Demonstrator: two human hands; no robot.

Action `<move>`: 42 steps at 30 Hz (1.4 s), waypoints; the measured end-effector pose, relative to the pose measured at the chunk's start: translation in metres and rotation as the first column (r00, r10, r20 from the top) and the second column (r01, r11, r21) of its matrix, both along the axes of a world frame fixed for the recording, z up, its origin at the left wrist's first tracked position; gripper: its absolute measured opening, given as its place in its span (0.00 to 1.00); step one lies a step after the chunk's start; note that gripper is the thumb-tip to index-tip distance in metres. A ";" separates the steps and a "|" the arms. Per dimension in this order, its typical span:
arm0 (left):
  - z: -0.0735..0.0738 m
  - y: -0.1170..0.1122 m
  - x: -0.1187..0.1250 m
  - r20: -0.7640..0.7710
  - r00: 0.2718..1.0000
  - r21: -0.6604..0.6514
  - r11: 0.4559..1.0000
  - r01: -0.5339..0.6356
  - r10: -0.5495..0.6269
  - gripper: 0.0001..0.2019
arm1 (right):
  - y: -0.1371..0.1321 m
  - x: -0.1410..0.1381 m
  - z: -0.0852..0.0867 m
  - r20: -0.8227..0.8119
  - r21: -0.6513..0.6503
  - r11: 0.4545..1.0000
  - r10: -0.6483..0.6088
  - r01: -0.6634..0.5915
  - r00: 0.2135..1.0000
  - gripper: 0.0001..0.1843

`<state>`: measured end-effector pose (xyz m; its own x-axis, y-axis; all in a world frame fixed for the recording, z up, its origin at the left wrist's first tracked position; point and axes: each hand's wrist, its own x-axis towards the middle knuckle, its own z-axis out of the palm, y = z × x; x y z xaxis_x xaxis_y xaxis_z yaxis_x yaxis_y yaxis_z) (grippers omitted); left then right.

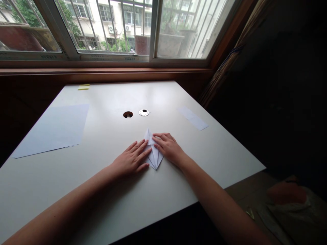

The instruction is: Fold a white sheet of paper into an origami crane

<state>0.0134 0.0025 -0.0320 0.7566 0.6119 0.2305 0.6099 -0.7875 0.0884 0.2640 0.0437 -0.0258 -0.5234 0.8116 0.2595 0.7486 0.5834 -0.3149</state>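
A folded sheet of white paper [154,157] lies on the white table, creased into a narrow diamond with one point toward the window and one toward me. My left hand [131,158] rests flat along its left edge, fingers spread and fingertips on the paper. On the other side, my right hand [168,146] touches the upper right edge with its fingertips, the fingers stretched out and slightly bent. Parts of both paper edges are hidden under the fingers.
Larger white sheets [53,127] lie at the left of the table [107,200]. A paper strip [193,117] is at the right. Toward the window [102,27] are a round hole [128,115], its metal cover [143,113] and a yellow sticky-note pad [83,87]. A curtain [224,64] hangs at right.
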 end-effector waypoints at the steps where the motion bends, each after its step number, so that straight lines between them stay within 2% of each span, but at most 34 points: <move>1: 0.000 0.001 -0.001 0.000 1.000 -0.004 1.000 0.009 -0.009 0.33 | 0.000 -0.001 -0.001 0.013 -0.001 1.000 0.003 -0.003 1.000 0.22; 10: 0.004 0.003 -0.003 -0.071 0.997 -0.061 0.998 0.021 -0.025 0.32 | -0.004 -0.005 -0.004 0.046 0.015 1.000 -0.012 0.011 0.999 0.23; 20: 0.012 0.007 -0.008 -0.028 0.995 -0.088 0.992 0.093 -0.096 0.33 | -0.003 -0.008 -0.002 0.003 0.022 1.000 0.015 -0.015 1.000 0.22; 26: 0.013 0.005 -0.007 -0.008 0.993 -0.057 0.991 0.119 -0.119 0.27 | 0.000 -0.010 0.002 -0.014 -0.004 1.000 0.020 -0.020 1.000 0.23; 38: 0.014 0.008 -0.010 0.027 0.979 -0.045 0.978 0.205 -0.204 0.26 | -0.005 -0.018 0.010 0.188 0.052 0.996 0.058 -0.069 0.980 0.27; 42: 0.013 0.008 -0.011 0.043 0.974 -0.060 0.972 0.226 -0.224 0.26 | -0.005 -0.021 0.011 0.231 0.094 0.994 0.028 -0.051 0.973 0.26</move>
<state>0.0020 0.0101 -0.0188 0.8685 0.4413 0.2257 0.4133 -0.8961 0.1618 0.2433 0.0385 -0.0146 -0.6093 0.7655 0.2067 0.7698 0.6336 -0.0771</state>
